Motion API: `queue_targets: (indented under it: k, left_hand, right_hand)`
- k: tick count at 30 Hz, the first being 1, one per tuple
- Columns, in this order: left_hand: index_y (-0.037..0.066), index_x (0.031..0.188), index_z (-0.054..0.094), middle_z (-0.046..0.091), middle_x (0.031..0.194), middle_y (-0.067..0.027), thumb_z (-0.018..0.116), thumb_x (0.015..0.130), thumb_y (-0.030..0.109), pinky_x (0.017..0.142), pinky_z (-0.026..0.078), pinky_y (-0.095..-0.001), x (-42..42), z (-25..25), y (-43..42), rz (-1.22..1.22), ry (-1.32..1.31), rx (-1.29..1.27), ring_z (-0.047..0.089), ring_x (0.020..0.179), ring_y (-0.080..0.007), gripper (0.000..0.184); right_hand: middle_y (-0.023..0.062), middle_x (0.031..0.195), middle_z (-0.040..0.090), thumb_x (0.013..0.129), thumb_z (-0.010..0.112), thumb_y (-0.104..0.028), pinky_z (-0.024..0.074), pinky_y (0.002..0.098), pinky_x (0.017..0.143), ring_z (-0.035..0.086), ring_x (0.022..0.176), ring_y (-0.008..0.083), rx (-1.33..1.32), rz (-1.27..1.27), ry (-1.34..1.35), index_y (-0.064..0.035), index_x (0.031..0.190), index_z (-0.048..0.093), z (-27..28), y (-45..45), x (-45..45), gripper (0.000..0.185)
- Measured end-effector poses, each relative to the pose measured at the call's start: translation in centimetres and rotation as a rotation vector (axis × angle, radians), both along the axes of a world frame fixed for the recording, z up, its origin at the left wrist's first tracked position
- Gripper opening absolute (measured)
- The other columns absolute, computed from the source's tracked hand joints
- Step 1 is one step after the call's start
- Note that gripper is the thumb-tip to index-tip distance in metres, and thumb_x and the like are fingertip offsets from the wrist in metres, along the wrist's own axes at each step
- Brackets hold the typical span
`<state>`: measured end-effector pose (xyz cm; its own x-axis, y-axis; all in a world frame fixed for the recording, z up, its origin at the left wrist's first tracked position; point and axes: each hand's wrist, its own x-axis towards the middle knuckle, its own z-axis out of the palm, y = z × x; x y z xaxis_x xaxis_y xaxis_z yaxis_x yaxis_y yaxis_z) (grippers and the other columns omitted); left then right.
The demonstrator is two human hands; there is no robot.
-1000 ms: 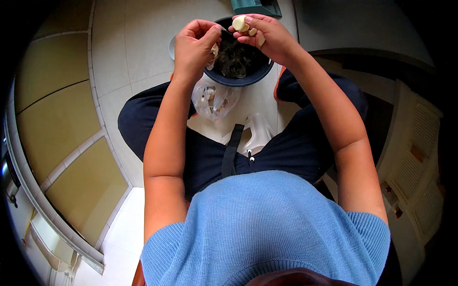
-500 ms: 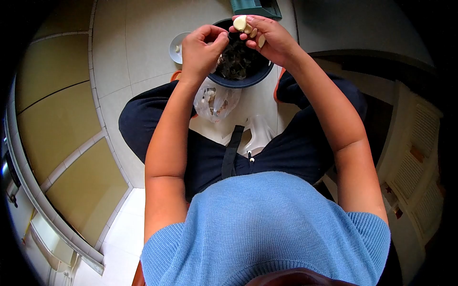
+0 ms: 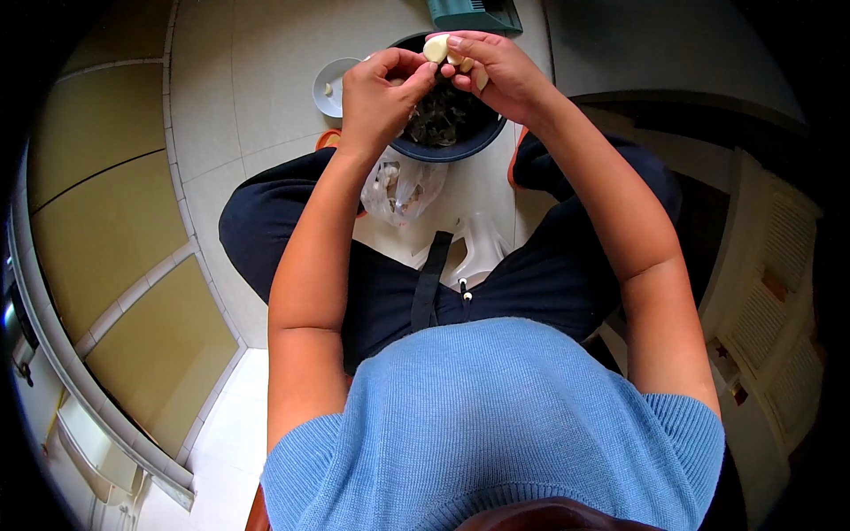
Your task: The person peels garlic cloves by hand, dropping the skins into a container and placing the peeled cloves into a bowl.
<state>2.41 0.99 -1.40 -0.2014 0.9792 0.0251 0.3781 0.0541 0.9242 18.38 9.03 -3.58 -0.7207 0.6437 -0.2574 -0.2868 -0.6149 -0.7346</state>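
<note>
My right hand (image 3: 500, 71) holds several pale, peeled garlic cloves. One large garlic clove (image 3: 436, 49) sticks out at its fingertips, and smaller cloves (image 3: 481, 78) rest against the curled fingers. My left hand (image 3: 379, 93) is closed in a pinch, its thumb and forefinger touching the lower edge of the large clove. Whether a bit of skin is between those fingertips is too small to tell. Beneath both hands stands a dark bucket (image 3: 456, 153) with dark, flaky scraps (image 3: 438, 119) inside.
A white plate (image 3: 324, 104) with a small pale piece sits left of the bucket. In front of it lies a clear plastic bag (image 3: 403, 190) with garlic-like contents. A green dustpan (image 3: 478, 16) is behind. White plastic (image 3: 482, 243) shows between my legs.
My left hand has moved right, bringing its pinched fingertips against the large clove. My right hand has shifted slightly left with the cloves.
</note>
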Motion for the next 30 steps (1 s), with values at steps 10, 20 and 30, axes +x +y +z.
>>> queue_targets:
  k: [10,20,30]
  left_hand:
    - [-0.002,0.088,0.065,0.064,0.077,-0.0007,0.064,0.082,0.012,0.066,0.047,-0.0191,-0.1,0.0,0.0,0.003,-0.039,-0.024,0.058,0.071,-0.0055,0.015]
    - [-0.002,0.082,0.065,0.064,0.073,-0.0020,0.067,0.077,0.014,0.062,0.046,-0.0204,0.1,0.4,-0.2,0.047,0.095,-0.044,0.057,0.066,-0.0059,0.017]
    - [-0.001,0.076,0.063,0.061,0.069,-0.0008,0.068,0.074,0.014,0.059,0.044,-0.0205,0.8,1.3,-0.8,0.107,0.026,-0.107,0.053,0.064,-0.0065,0.016]
  right_hand:
    - [0.0077,0.091,0.060,0.091,0.052,-0.017,0.0498,0.0181,0.062,0.060,0.076,0.0109,0.008,-0.023,-0.011,0.0017,0.108,0.056,0.1,-0.1,-0.1,0.025]
    - [0.0079,0.091,0.062,0.090,0.054,-0.015,0.0491,0.0200,0.063,0.060,0.076,0.0115,0.016,-0.040,-0.029,0.0020,0.107,0.057,-0.2,-0.7,-0.5,0.024]
    - [0.0087,0.091,0.062,0.089,0.054,-0.013,0.0486,0.0205,0.064,0.060,0.076,0.0116,0.031,-0.038,-0.048,0.0022,0.104,0.059,0.6,-1.5,-0.7,0.022]
